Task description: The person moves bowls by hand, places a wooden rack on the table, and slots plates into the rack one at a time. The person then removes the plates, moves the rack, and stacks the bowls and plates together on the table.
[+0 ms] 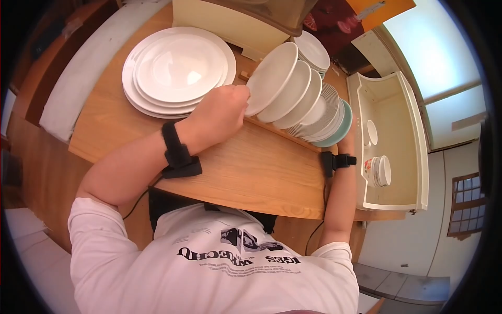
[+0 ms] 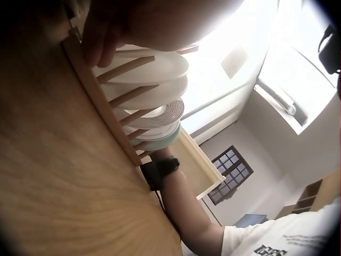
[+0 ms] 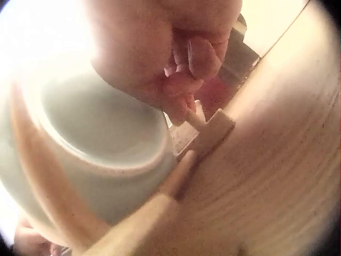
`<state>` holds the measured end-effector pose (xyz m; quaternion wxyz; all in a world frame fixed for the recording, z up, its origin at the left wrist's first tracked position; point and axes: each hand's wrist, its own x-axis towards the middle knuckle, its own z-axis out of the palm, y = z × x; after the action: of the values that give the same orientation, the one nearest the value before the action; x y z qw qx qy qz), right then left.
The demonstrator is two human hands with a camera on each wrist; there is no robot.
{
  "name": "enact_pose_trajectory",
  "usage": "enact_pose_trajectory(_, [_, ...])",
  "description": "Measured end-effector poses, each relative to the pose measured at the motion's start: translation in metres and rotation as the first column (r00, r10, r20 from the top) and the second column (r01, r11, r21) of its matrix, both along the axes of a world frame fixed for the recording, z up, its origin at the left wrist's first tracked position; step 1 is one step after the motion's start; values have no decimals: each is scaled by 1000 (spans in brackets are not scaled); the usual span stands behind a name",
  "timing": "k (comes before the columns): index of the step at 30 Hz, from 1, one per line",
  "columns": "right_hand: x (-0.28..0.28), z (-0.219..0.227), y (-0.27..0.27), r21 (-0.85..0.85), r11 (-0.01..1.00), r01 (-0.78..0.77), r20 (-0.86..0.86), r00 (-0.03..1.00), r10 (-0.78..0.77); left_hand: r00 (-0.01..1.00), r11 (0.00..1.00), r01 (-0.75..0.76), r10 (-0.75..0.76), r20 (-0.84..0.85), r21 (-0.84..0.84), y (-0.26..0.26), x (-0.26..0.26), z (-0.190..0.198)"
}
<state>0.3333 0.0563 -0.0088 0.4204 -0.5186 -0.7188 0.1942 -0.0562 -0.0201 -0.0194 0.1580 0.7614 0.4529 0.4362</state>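
Note:
A wooden dish rack (image 2: 106, 114) holds several plates standing on edge. My left hand (image 1: 222, 112) grips the rack's left end, beside a large white plate (image 1: 272, 78); its fingertips come down at the rail in the left wrist view. At the other end, my right hand (image 1: 347, 140) is behind a pale teal plate (image 1: 342, 128). The right wrist view shows that hand's fingers (image 3: 202, 58) curled at the end of the rack, above its wooden foot. Between the end plates stand more white plates and a ribbed-rim plate (image 1: 327, 107).
A stack of large white plates (image 1: 178, 68) lies left of the rack on the wooden table (image 1: 251, 172). Behind the rack are smaller stacked plates (image 1: 312, 49). To the right, a cream open bin (image 1: 400, 167) contains a white cup (image 1: 371, 133) and stacked bowls (image 1: 384, 171).

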Motion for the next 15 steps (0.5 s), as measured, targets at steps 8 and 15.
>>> enact_pose_trajectory(8, [7,9,-1,83,996,-35,272,962,11,1000,1000,-6,6,5,4,0,1,1])
enact_pose_trajectory(15, [-8,20,-16,18,997,75,202,976,-77,1000,1000,1,-1,4,-30,-2,4,6])
